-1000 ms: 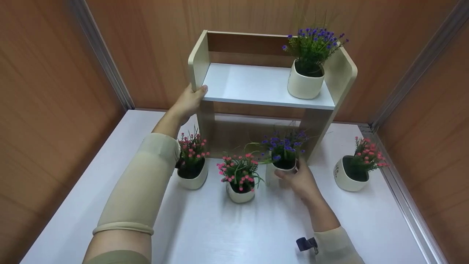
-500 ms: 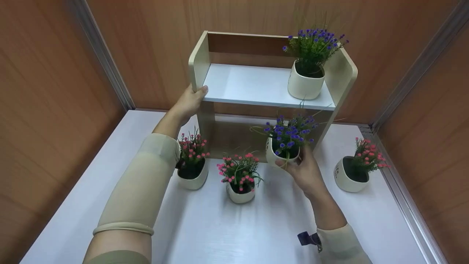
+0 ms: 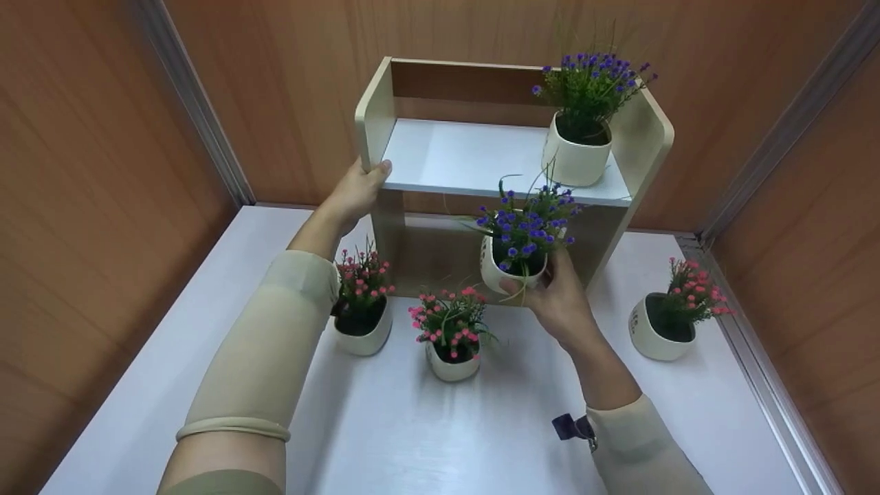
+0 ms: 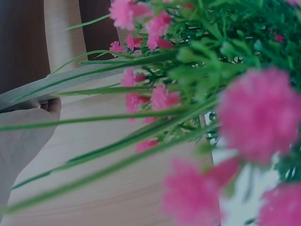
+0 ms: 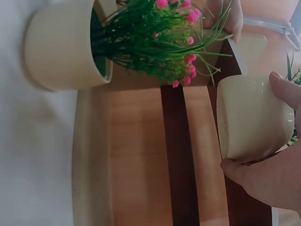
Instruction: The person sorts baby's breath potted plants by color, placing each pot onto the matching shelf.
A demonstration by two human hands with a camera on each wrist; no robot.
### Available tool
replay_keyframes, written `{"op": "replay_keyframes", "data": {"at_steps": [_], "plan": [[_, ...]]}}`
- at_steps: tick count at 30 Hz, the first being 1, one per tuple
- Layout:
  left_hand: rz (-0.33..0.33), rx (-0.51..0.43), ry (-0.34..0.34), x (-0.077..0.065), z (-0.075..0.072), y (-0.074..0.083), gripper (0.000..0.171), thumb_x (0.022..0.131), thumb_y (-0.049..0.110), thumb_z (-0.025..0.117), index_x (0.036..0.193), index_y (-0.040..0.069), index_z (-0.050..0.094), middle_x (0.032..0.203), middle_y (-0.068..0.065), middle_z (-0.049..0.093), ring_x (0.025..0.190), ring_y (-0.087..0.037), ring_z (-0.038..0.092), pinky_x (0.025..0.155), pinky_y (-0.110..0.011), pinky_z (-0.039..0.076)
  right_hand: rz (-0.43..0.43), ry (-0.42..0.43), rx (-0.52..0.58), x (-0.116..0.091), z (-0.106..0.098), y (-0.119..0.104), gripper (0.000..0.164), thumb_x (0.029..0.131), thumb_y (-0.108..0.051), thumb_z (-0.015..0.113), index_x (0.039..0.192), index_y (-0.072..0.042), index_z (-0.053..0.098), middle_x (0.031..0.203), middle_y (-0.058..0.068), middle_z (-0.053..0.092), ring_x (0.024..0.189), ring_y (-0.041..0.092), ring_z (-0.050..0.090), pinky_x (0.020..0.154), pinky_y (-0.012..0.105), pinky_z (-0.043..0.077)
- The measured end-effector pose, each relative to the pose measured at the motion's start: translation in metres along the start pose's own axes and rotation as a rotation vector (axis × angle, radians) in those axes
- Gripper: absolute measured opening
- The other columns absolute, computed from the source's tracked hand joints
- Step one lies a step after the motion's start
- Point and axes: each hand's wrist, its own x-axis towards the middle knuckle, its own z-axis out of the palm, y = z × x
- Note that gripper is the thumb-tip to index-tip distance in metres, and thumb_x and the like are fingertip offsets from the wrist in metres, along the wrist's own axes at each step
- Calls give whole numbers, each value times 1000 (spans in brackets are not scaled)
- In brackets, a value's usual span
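My right hand [image 3: 560,302] grips a white pot of purple flowers [image 3: 526,237], raised in front of the shelf's lower opening. In the right wrist view, thumb and fingers curl round that pot [image 5: 254,117], clear of the table. My left hand [image 3: 354,196] holds the left side panel of the two-tier shelf [image 3: 467,155], its thumb over the edge of the upper board. Another pot of purple flowers [image 3: 576,155] stands at the right end of that board. Pink flowers [image 4: 258,113] crowd the left wrist view and hide part of the panel.
Two pots with pink flowers, one left [image 3: 364,337] and one in the middle [image 3: 452,364], stand on the white table [image 3: 412,440] before the shelf. A third pink-flowered pot [image 3: 660,330] is at the right, near a metal rail [image 3: 756,371]. Wooden walls [image 3: 89,172] enclose the table.
My right hand has lifted the pot of purple flowers from the table, up toward the upper board, lately shifting a little left. My left hand has stayed on the shelf.
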Motion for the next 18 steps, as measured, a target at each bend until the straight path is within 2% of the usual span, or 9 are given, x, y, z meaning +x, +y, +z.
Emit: {"op": "replay_keyframes", "data": {"at_steps": [3,9,15,18], "plan": [[5,-2,1,1,2,-1,73,117,45,43,175,17,9,181,-17,19,170,-39,16,138,-64,12,-26,-2,-31,4,2,-8,99,92,-33,90,168,-28,26,171,5,39,164,32,35,136,57,26],[4,5,-2,0,2,-1,73,117,45,43,175,17,8,181,-17,20,170,-38,16,138,-64,12,-84,12,-82,20,9,-32,96,89,-33,92,165,-23,33,167,5,45,160,31,43,135,53,32],[-4,-15,-3,1,3,-1,72,117,43,43,174,13,9,180,-18,21,171,-36,14,139,-59,11,-97,11,-98,35,18,-61,101,88,-39,93,167,-28,30,170,1,41,162,27,39,136,52,30],[3,-21,4,3,4,-2,72,117,41,44,174,12,11,179,-19,24,170,-35,16,139,-58,12,-109,5,-94,42,21,-71,103,90,-37,91,170,-27,27,172,2,39,163,27,38,136,50,31]]}}
